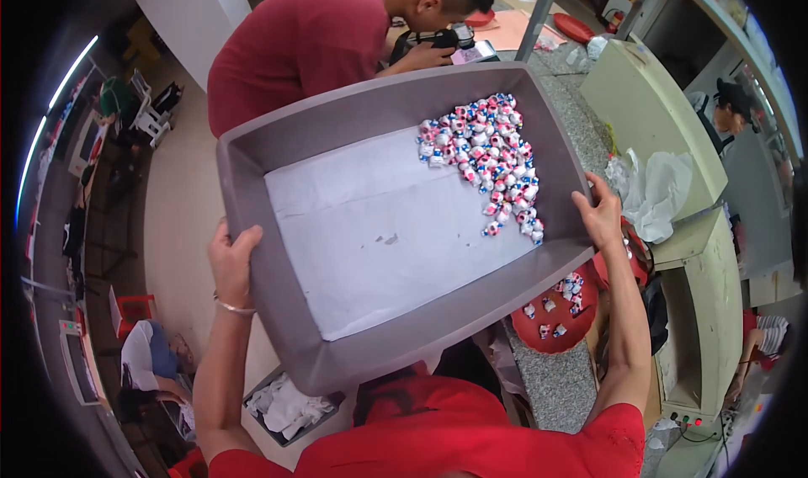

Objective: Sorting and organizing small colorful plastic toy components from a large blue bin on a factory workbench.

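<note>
Both my hands hold up a large grey-brown plastic tub [295, 335], tilted so its right side faces the bench. On its left rim my left hand [233, 263] is closed, thumb over the edge. Gripping the right rim is my right hand [601, 213], its fingers partly hidden behind the wall. A white paper sheet [379, 251] with small dark specks lines the bottom. Small wrapped candies [492, 146], in white, pink-red and blue twists, are heaped in the far right corner and spill down the right side.
Below my right forearm, a red round tray [551, 322] with several candies rests on the speckled stone counter [555, 381]. A crumpled clear plastic bag [661, 192] lies by a pale machine [665, 116]. Beyond the tub bends a co-worker [303, 49]. A bin of white scraps [290, 406] stands low left.
</note>
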A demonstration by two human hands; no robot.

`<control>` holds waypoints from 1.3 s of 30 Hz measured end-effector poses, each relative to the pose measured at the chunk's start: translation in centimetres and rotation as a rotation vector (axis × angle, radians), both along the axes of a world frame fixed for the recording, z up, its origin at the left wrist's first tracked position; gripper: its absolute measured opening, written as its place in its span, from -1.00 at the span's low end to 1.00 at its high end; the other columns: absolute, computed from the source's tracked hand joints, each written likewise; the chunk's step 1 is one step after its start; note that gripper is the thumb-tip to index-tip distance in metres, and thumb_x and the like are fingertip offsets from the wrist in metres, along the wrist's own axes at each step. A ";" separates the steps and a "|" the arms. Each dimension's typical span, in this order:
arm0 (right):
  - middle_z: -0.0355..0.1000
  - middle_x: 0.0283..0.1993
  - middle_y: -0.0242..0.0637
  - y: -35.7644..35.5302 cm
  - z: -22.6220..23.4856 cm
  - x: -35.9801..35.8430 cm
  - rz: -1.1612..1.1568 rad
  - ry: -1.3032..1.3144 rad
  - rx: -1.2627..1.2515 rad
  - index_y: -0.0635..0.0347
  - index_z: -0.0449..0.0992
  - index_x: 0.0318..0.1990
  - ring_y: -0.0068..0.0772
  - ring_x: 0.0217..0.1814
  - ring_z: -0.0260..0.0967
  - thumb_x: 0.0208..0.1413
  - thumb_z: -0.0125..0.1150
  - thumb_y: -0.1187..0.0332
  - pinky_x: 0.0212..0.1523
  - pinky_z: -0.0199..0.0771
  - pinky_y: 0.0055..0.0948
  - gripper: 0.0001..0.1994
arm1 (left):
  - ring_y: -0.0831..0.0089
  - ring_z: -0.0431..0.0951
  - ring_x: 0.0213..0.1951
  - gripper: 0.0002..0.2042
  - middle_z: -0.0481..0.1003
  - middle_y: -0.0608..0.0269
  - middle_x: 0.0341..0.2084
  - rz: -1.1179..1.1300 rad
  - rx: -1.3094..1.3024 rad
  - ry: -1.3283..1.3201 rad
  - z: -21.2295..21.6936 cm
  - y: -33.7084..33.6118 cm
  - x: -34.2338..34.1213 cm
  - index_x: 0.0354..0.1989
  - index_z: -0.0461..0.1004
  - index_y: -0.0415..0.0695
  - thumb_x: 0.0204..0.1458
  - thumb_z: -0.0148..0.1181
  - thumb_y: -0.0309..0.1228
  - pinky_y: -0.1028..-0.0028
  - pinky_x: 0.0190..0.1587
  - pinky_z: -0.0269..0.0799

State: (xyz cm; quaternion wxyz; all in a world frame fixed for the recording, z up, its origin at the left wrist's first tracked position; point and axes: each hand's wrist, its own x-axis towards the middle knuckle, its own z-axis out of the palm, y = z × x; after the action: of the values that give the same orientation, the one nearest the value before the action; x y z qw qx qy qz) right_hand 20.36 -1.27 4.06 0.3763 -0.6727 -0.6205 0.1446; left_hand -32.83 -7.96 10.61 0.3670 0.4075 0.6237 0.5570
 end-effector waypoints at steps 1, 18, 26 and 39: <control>0.49 -0.44 -0.15 1.7 0.2 2.3 0.000 0.002 0.008 0.25 0.42 0.00 -0.41 -0.43 0.43 -0.08 0.25 0.39 -0.35 0.41 -0.42 -0.58 | 0.57 0.42 -0.42 -0.79 0.48 0.29 -0.41 0.003 0.008 -0.017 -0.4 1.5 2.3 -0.25 0.44 -0.30 -0.11 0.14 -0.53 0.59 -0.34 0.36; 0.45 -0.03 -0.06 21.8 -9.9 31.8 -0.260 -0.182 -0.151 0.17 0.44 0.02 -0.07 0.03 0.40 -0.03 0.17 0.28 0.05 0.35 -0.25 -0.59 | 0.55 0.39 -0.41 -0.79 0.46 0.31 -0.47 0.008 0.005 0.041 -16.4 25.0 30.6 -0.38 0.50 -0.33 -0.24 0.17 -0.50 0.56 -0.33 0.31; 0.40 0.03 -0.05 19.4 -9.8 39.1 -0.089 -0.244 -0.028 0.18 0.39 0.08 -0.11 -0.02 0.41 0.02 0.14 0.32 0.04 0.34 -0.32 -0.58 | 0.56 0.42 -0.43 -0.81 0.48 0.35 -0.45 -0.093 -0.136 -0.067 -22.2 30.3 36.2 -0.31 0.49 -0.26 -0.13 0.16 -0.48 0.58 -0.35 0.32; 0.45 -0.46 -0.20 -9.5 -12.7 8.9 0.100 0.245 -0.270 0.33 0.50 -0.45 -0.33 -0.42 0.45 -0.10 0.20 0.60 -0.39 0.42 -0.46 -0.98 | 0.57 0.41 -0.55 -0.88 0.43 0.31 -0.63 -0.227 -0.194 0.491 -36.0 11.4 23.1 -0.34 0.48 -0.15 0.05 0.12 -0.38 0.50 -0.47 0.35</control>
State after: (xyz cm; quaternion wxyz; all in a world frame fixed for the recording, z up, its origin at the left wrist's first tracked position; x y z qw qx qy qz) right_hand 29.25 -10.77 -8.60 0.3477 -0.6627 -0.5778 0.3257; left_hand -9.73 3.47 -25.43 0.3022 0.5606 0.6945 0.3347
